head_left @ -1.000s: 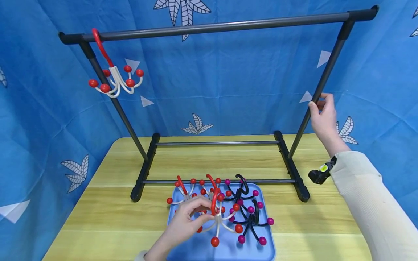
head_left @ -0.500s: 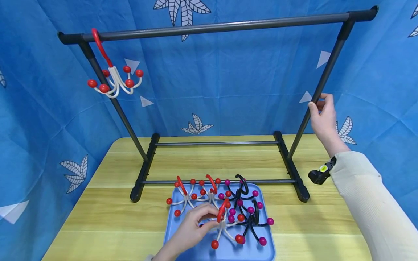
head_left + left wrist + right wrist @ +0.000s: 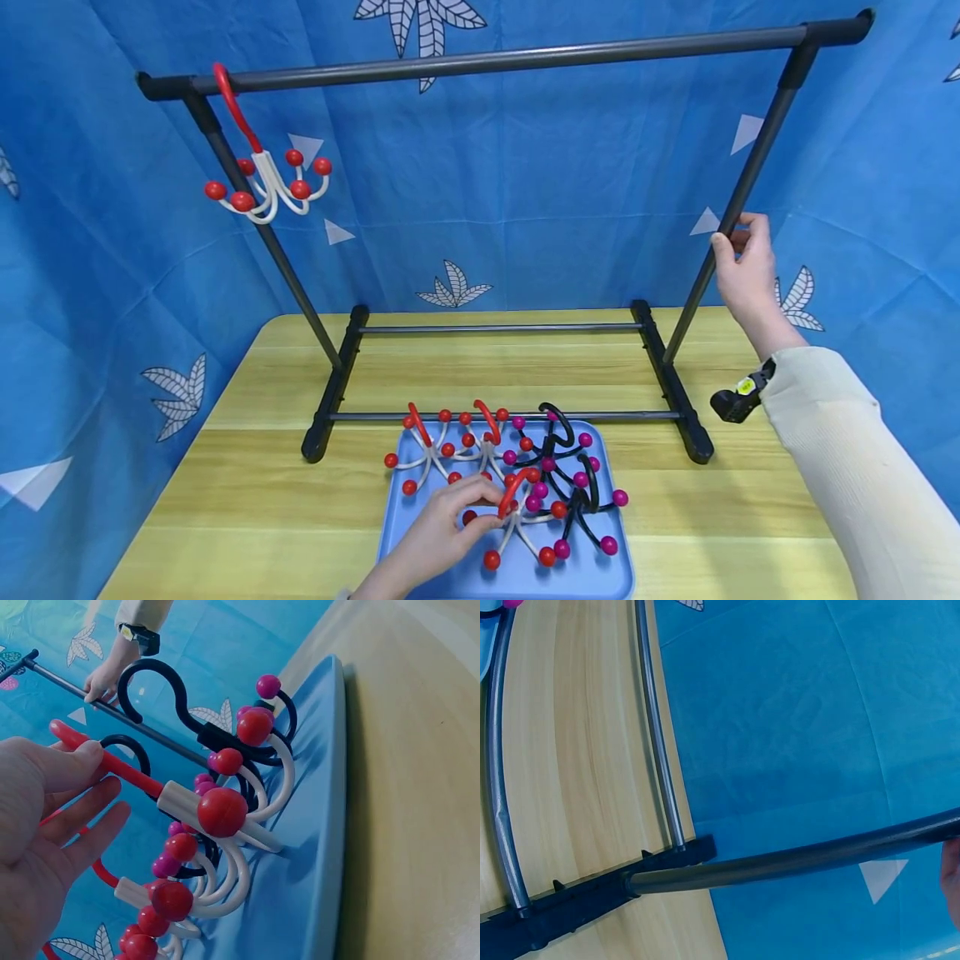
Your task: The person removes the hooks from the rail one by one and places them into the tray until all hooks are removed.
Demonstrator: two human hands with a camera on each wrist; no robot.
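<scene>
My left hand (image 3: 450,533) pinches the red hook of a white multi-armed hanger (image 3: 514,518) with red ball tips, low over the blue tray (image 3: 442,575). In the left wrist view, thumb and forefinger hold that red hook (image 3: 124,766) while the other fingers stay extended. Two more red-and-white hangers (image 3: 429,454) sit behind it in the tray. Against its right side are two black hangers (image 3: 579,500) with magenta balls. My right hand (image 3: 744,262) grips the right post (image 3: 701,279) of a dark rack. Another red-and-white hanger (image 3: 264,179) hangs at the left end of the top bar (image 3: 510,60).
The rack's black feet (image 3: 330,400) and two lower rods (image 3: 502,328) stand on the wooden table (image 3: 225,517). The front rod runs along the tray's back edge. A blue patterned cloth (image 3: 570,192) hangs behind and at the sides.
My left hand has moved right and a little lower with the hanger, bringing its arms up against the black hangers. The right hand keeps its place on the post.
</scene>
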